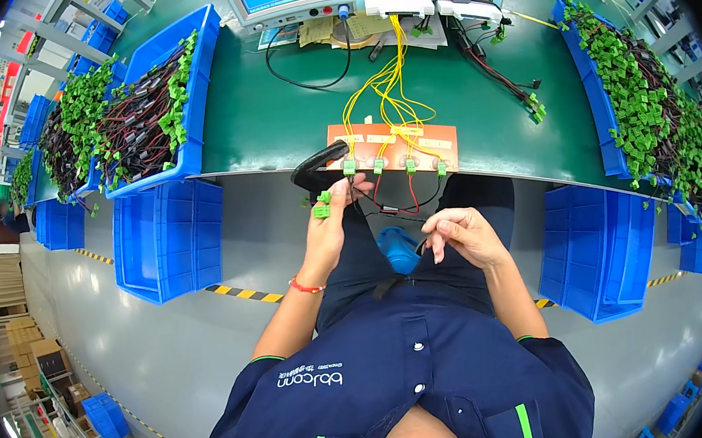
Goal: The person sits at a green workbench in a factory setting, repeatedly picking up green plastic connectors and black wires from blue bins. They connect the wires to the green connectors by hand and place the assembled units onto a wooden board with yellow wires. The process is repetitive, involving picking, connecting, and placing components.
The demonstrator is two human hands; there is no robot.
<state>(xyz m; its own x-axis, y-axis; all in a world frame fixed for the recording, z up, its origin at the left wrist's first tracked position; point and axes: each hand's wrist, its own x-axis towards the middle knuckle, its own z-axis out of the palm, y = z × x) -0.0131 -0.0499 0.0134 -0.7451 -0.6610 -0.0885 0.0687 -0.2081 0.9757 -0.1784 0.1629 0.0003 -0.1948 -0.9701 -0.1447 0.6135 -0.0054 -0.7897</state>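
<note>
Seemingly light and stiff, best taken by their bodies to spare limp wires, green connectors sit in the left hand's narrow grip off the table's near edge, while whether the curled right hand holds anything is unclear.

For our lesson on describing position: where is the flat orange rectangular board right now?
In the head view, the flat orange rectangular board lies above centre, at the near edge of the green tabletop, beyond and right of the left hand.
</note>
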